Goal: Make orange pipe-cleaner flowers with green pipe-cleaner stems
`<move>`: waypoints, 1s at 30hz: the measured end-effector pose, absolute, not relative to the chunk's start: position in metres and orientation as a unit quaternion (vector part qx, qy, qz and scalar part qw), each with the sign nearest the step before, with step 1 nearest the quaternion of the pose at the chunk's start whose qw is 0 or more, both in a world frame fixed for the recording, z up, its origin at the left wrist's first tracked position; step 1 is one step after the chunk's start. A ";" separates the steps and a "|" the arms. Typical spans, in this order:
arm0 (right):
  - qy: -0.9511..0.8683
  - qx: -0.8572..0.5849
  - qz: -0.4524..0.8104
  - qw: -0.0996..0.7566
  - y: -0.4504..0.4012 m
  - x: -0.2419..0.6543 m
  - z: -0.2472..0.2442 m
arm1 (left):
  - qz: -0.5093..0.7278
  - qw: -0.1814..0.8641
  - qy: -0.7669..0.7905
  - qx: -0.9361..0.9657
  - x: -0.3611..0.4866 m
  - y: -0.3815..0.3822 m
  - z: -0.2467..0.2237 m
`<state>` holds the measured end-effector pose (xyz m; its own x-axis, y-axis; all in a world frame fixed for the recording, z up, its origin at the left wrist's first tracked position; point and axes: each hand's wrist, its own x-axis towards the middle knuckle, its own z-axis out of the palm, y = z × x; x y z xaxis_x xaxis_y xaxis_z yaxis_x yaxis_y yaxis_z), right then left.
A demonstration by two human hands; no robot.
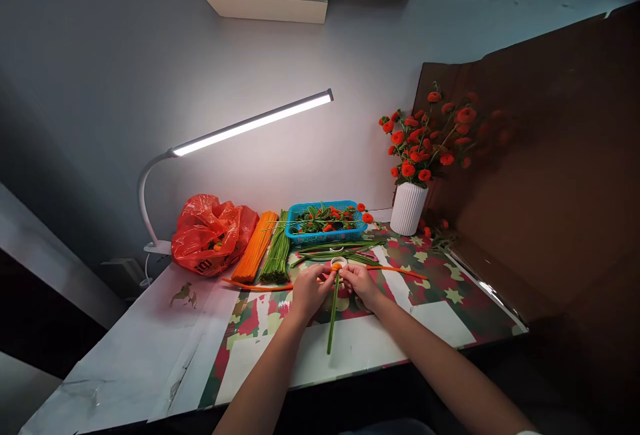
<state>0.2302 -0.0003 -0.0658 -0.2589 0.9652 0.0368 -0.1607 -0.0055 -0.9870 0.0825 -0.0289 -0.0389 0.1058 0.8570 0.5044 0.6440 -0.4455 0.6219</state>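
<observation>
Between my two hands is a small orange flower head on a green fuzzy stem that points down toward the table's front edge. My left hand pinches the flower piece from the left, fingers closed. From the right, my right hand closes its fingertips on the same piece, just below the orange part. Long orange fuzzy strips stick out to both sides, one past my left hand and one past my right. A white ring shows just behind the fingertips.
Behind my hands lie loose green stems and a blue basket of flowers. Orange and green bundles and a red bag stand left. A white vase with red flowers is right; a lamp hangs above.
</observation>
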 end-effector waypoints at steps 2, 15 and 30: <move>-0.520 -0.397 0.583 0.481 0.000 0.228 -0.068 | 0.418 0.111 0.519 0.737 0.083 -0.029 -0.040; -0.522 -0.418 0.562 0.486 0.003 0.225 -0.075 | 0.414 0.097 0.515 0.744 0.082 -0.028 -0.045; -0.546 -0.418 0.538 0.488 0.000 0.224 -0.076 | 0.354 0.053 0.556 0.750 0.080 -0.026 -0.047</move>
